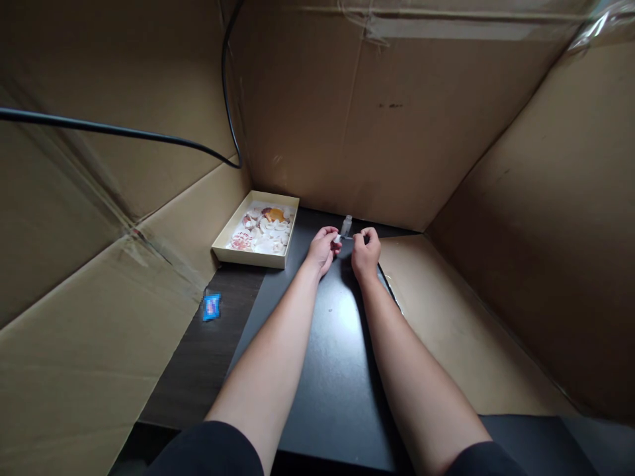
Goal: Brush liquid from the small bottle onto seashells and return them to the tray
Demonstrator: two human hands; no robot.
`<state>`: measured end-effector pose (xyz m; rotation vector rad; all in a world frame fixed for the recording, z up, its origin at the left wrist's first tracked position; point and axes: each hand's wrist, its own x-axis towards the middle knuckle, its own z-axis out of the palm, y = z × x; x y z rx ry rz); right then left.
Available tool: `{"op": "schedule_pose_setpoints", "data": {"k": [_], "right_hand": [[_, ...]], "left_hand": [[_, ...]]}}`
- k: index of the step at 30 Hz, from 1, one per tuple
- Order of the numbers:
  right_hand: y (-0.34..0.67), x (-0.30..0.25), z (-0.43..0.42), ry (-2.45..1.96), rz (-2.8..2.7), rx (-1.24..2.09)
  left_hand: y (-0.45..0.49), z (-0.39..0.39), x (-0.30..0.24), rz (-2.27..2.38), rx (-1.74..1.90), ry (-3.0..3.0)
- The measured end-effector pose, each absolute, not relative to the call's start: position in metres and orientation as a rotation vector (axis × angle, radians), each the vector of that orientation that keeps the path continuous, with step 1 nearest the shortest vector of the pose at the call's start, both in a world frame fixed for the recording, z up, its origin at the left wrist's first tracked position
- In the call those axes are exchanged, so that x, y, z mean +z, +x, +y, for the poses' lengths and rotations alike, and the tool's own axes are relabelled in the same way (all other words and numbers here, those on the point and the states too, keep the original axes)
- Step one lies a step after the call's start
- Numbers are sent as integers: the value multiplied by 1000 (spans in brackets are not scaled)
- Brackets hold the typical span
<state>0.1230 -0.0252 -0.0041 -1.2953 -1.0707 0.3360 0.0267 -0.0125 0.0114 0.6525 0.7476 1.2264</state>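
Both arms reach forward over a black mat that lies on the dark bench, and the hands meet at its far end, close to the cardboard walls. The left hand pinches a small white piece between thumb and fingertips. The right hand is just beside it, its fingers curled shut in a pinch; whether they hold anything is too small to tell. A small clear bottle stands upright just behind the gap between the two hands, very near the white piece, though I cannot tell if they touch. The piece looks tiny and light, probably hard and easy to drop, so a fingertip pinch across its sides suits it. The bottle seems light and easy to tip over, so it is best held around its body. To the left, near the wall, an open shallow box holds shells, which look brittle. A blue packet lies on the bench, well apart from the hands. A black cable hangs across the cardboard above.
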Motion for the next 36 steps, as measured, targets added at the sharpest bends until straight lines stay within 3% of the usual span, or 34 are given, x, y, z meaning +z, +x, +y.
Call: {"op": "schedule_pose_setpoints", "data": {"k": [36], "right_hand": [[123, -4, -25, -1299, -1078, 343]], "left_hand": [[28, -10, 7, 740, 1295, 629]]}}
